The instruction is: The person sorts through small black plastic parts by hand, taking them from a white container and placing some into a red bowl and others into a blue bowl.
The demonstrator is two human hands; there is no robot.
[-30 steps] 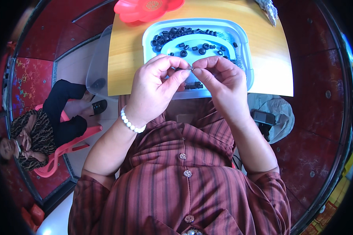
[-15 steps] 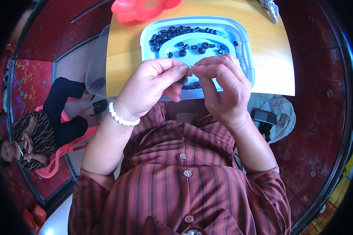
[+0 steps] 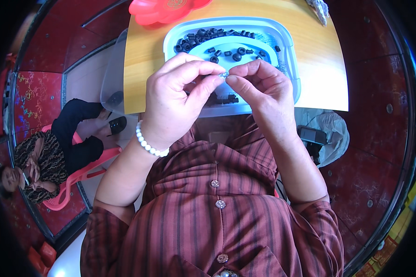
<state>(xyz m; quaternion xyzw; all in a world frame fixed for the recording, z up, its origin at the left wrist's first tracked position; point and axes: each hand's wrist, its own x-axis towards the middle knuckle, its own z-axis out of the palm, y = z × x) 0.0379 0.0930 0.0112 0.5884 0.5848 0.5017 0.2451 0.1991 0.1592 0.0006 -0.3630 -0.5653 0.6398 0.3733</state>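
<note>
Above a pale blue tray [image 3: 289,42], my left hand [image 3: 173,99] and my right hand [image 3: 270,99] meet fingertip to fingertip. Between them they pinch a small shiny, silvery piece [image 3: 223,74], too small to make out exactly. My left thumb and index finger close on one side of it, my right thumb and index finger on the other. Small black ring-shaped parts [image 3: 201,40] are heaped along the tray's far side. Several more black parts [image 3: 237,57] lie scattered on its raised middle. Another dark group [image 3: 229,99] near the tray's front is partly hidden by my left hand.
The tray stands on a wooden table [image 3: 143,60]. At the table's far left is a red petal-shaped dish [image 3: 166,11]; a crumpled wrapper [image 3: 320,10] lies far right. A clear plastic bag [image 3: 335,138] sits below right. To the left, a person [image 3: 39,161] occupies a pink chair [image 3: 74,184].
My left hand has turned, its thumb and index finger now reaching straight to the right hand. The shiny piece shows between the fingertips, where it was hardly visible before.
</note>
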